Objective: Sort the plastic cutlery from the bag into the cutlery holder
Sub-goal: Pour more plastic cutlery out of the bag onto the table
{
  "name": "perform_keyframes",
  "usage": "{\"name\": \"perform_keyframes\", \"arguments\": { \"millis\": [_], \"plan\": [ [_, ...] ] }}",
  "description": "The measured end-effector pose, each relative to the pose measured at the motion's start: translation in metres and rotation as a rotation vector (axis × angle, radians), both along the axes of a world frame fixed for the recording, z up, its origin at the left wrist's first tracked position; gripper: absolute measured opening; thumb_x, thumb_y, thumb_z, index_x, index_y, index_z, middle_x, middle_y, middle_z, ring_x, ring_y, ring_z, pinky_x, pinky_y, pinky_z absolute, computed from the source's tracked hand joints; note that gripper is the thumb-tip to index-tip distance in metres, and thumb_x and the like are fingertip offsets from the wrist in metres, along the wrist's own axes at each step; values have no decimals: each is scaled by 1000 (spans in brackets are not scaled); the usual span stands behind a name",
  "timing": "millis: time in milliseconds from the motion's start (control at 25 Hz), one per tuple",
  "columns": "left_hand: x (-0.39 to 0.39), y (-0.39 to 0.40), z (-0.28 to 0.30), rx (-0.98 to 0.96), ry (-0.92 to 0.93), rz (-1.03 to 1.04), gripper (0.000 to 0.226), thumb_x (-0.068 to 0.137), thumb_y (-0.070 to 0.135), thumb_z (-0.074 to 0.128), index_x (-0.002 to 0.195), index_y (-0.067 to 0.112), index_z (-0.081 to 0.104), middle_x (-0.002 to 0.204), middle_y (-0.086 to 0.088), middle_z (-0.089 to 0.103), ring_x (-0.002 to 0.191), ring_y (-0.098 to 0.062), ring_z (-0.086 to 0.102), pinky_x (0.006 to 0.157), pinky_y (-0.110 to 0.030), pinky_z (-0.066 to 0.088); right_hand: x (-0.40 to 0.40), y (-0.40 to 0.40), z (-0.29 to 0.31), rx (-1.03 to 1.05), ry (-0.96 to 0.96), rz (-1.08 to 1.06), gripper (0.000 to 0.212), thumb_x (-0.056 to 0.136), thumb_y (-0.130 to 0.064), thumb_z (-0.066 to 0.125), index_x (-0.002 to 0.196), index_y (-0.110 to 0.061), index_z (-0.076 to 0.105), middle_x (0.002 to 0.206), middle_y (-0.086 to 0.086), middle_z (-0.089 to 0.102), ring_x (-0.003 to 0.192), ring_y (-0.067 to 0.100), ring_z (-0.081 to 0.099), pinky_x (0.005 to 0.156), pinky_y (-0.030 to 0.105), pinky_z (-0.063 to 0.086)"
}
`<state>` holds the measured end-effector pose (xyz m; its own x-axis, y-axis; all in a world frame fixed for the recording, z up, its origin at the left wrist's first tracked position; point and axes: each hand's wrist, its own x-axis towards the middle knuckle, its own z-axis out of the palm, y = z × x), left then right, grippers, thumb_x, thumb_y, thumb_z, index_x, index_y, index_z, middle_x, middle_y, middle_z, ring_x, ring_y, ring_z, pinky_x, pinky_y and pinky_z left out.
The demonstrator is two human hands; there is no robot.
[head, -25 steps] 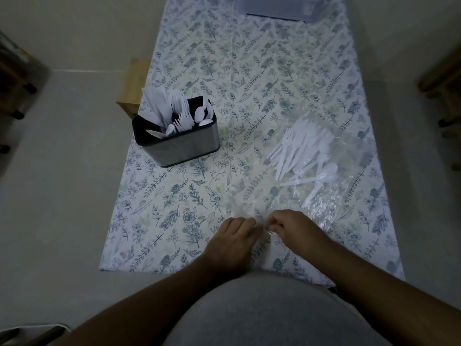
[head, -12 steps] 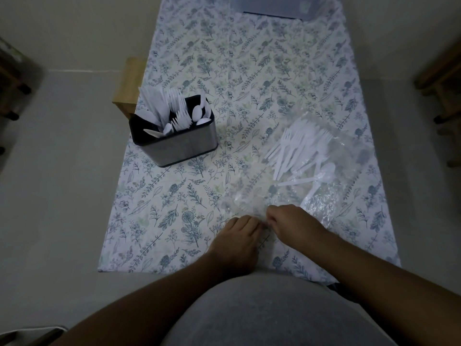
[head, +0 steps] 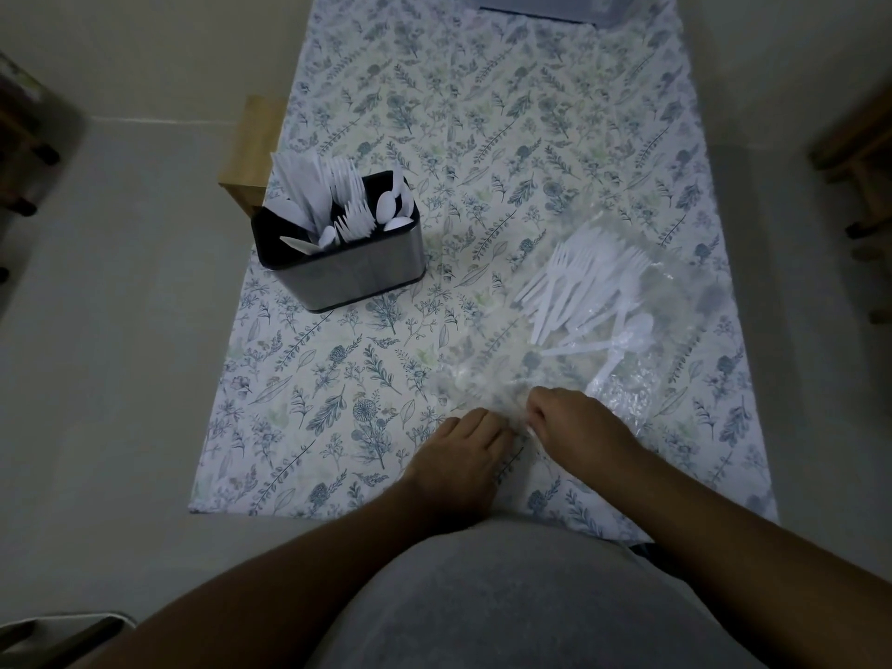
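Fingers point(head: 533, 410) of the right hand point(head: 574, 427) curl, pinching the clear bag point(head: 627, 393) edge; left hand point(head: 458, 456) lies flat, fingers straight, pressing the bag onto the worktop point(head: 338, 427).

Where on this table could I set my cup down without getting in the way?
Bare cloth lies beyond the cutlery holder and bag, toward the far bin, and near-left of the left hand. Crowded: around the bag, where both hands, the right hand included, work.
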<state>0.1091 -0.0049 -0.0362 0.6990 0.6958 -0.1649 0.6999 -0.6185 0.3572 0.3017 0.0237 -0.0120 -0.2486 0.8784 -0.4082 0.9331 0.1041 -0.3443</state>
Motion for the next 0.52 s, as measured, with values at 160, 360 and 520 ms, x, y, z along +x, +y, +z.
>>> {"name": "perform_keyframes", "arguments": {
  "millis": [160,360,520],
  "plan": [
    [-2,-5,0,-74,99,-13,64,75,35,44,129,7,64,129,-10,65,118,-27,63,88,-37,55,-2,0,-4,-123,-62,164,21,103,-28,44,97,-14,58,87,4,60,78,22,57,72,38,50],
    [3,-1,6,-125,231,-20,71,70,41,44,130,8,64,127,-9,67,118,-28,64,83,-39,57,-5,13,-4,-196,-107,298,31,105,-33,39,101,-9,59,99,12,67,88,29,63,75,40,46],
    [17,7,16,-140,259,-39,59,87,33,52,143,15,48,145,-6,48,134,-29,44,90,-46,48,-7,15,-8,-155,-167,231,33,104,-29,39,109,-4,60,107,17,69,96,34,65,73,36,42]
  ]
}}
